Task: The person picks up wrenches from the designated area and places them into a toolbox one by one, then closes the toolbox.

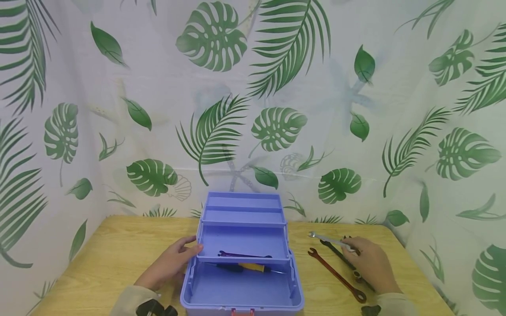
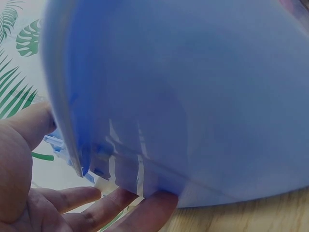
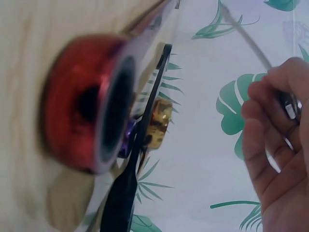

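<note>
A blue plastic toolbox point(image 1: 242, 292) stands with its stepped trays raised. My left hand point(image 1: 171, 261) holds its left side near the front corner of the lowest tray, thumb on the edge; the left wrist view has this hand point(image 2: 72, 193) against the blue plastic. Over the table's right part, my right hand point(image 1: 373, 265) pinches a silver wrench point(image 1: 332, 240); in the right wrist view, its shaft point(image 3: 248, 36) points away from the fingers. Beneath and beside that hand lie a black wrench point(image 1: 339, 253) and a red wrench point(image 1: 334, 271).
In the toolbox's tray lies a dark purple wrench point(image 1: 245, 255). A yellow and black-handled screwdriver point(image 1: 253, 267) lies at the back of the lower compartment. The wooden table point(image 1: 118, 245) ends at a leaf-printed curtain point(image 1: 221, 131) behind and at the sides.
</note>
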{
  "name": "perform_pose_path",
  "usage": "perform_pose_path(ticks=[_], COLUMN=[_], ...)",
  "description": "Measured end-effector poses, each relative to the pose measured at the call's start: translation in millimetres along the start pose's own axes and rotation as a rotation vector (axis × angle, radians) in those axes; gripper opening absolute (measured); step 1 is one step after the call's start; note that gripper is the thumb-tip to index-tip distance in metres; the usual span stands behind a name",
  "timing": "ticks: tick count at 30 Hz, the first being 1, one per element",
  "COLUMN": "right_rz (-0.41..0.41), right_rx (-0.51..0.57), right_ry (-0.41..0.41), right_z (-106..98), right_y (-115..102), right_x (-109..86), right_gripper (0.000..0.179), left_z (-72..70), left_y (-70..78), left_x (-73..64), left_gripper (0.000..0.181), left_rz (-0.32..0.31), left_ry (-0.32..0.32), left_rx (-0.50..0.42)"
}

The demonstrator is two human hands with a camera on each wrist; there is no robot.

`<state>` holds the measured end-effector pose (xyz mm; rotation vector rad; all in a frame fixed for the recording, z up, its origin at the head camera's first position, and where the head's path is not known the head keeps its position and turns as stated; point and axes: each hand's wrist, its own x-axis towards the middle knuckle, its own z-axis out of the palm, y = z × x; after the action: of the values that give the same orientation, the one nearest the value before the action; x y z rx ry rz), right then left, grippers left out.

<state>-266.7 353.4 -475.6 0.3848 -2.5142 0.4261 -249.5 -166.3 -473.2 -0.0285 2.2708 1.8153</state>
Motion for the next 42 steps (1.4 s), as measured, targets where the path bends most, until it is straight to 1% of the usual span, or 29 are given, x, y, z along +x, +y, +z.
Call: perform_pose_path(ticks=[5,11,22,30,34,37,40,42], right_rz=[-0.07,-0.098,-0.11,-0.131,-0.117,-0.123,-0.155,-0.173], right_rx=[0.025,0.066,0.094,0.095,0.146,0.193,0.219,0.217], right_ry=[0.017,0.017,0.023,0.054,0.076,0.102,0.127,0.136], right_z=[-0.9,0.4,2.4,-3.3,-8.9,-13.3,-16.8,-18.2], right_y=[-4.0,-8.1,-10.4,-17.6,-24.4,-29.7,-33.7,-36.1], right_x=[0.9,1.7,3.1,6.0,9.0,10.9,13.0,14.5], right_gripper=[0.017,0.018,0.018,0.021,0.02,0.019,0.02,0.022], left_z=[-0.6,-0.3,-0.7,-0.9,-1.0,-1.0,-0.9,-0.8], left_y=[0.9,0.0,-1.9,-2.8,-1.5,-0.2,1.0,1.1], left_x=[-0.3,0.5,1.6,3.1,2.1,1.4,0.9,1.1], left_gripper=[0.072,0.072,0.073,0.072,0.072,0.074,0.075,0.076], left_rz=[0.0,-0.007,-0.009,-0.006,-0.01,-0.014,-0.019,-0.022], left_ry=[-0.011,0.002,0.002,0.006,0.01,0.005,0.004,0.003], left_rx=[-0.007,0.01,-0.002,0.013,0.013,0.008,0.011,0.01])
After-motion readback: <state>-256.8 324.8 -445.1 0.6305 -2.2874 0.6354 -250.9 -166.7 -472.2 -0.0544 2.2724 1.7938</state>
